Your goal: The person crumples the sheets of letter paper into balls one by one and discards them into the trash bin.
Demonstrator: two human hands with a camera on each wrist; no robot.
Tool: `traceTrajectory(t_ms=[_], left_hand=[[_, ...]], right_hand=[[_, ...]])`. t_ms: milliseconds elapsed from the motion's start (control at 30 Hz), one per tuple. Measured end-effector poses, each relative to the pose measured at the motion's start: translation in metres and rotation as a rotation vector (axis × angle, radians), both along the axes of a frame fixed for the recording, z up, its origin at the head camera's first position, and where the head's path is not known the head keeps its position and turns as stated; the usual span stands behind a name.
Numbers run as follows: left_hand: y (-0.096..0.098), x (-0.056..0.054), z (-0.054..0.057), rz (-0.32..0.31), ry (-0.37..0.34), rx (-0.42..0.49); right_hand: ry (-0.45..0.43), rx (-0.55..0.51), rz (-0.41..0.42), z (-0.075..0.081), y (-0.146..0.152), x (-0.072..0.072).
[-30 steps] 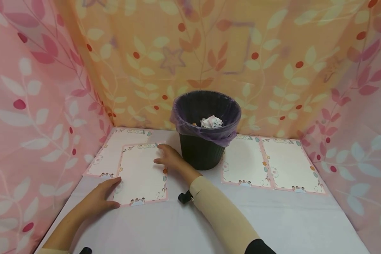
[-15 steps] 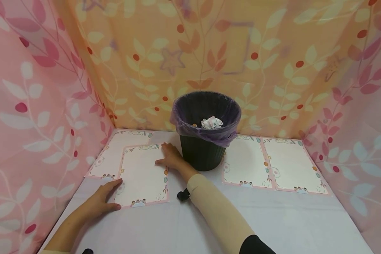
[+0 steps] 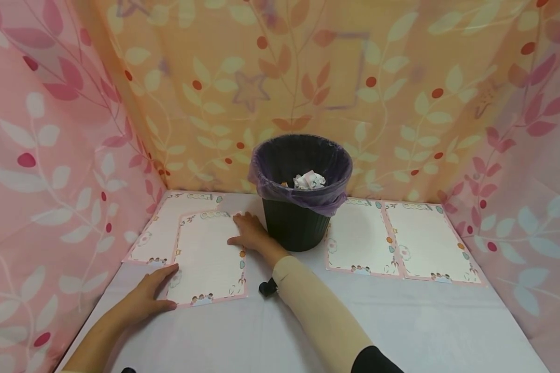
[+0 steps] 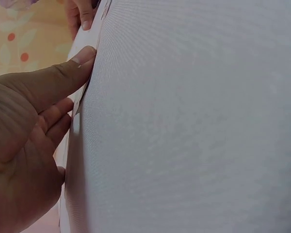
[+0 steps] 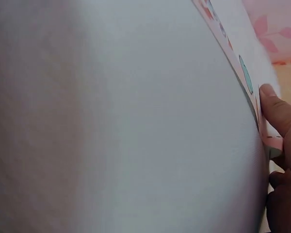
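Note:
A white sheet of stationery paper (image 3: 210,259) with a pink border of little drawings lies on the table, overlapping another such sheet (image 3: 161,228) behind it. My left hand (image 3: 142,295) is at its lower left side, thumb and forefinger spread, fingertips right at the edge. In the left wrist view, that thumb (image 4: 63,80) lies along the paper's edge. My right hand (image 3: 254,233) is at the upper right corner, its thumb reaching over the sheet. From the right wrist, the thumb (image 5: 276,107) shows on the pink border, with the other fingers beyond the corner.
A black bin (image 3: 296,225) with a purple liner stands just beyond my right hand. Crumpled paper (image 3: 309,180) lies inside it. Two more bordered sheets (image 3: 357,238) (image 3: 434,243) lie side by side to the right. Patterned curtains (image 3: 308,67) enclose the white table (image 3: 401,321).
Both hands stay at the sheet's edges. The right hand has shifted slightly at the upper right corner; the paper has hardly moved.

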State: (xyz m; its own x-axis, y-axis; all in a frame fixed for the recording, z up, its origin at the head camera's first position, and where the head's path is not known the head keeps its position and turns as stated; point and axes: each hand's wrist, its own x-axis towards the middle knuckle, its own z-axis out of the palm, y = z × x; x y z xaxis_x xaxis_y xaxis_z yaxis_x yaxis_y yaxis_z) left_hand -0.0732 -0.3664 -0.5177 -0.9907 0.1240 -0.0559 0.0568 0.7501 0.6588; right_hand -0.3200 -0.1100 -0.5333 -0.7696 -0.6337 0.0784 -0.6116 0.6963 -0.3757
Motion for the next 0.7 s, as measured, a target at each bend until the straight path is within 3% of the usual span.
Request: traceTrajectory(t_ms=[100,333,700], left_hand=[[0.0,0.0,0.0,0.003,-0.014,0.001],[0.0,-0.001,0.001,-0.013,0.004,-0.013],[0.0,0.001,0.002,-0.003,-0.01,-0.007]], right_hand=[[-0.078,-0.067,-0.048,0.002,-0.001,0.004],[-0.215,-0.356,-0.098,0.015,0.0,0.016],[-0.398,-0.589,-0.275,0.031,0.01,0.038]])
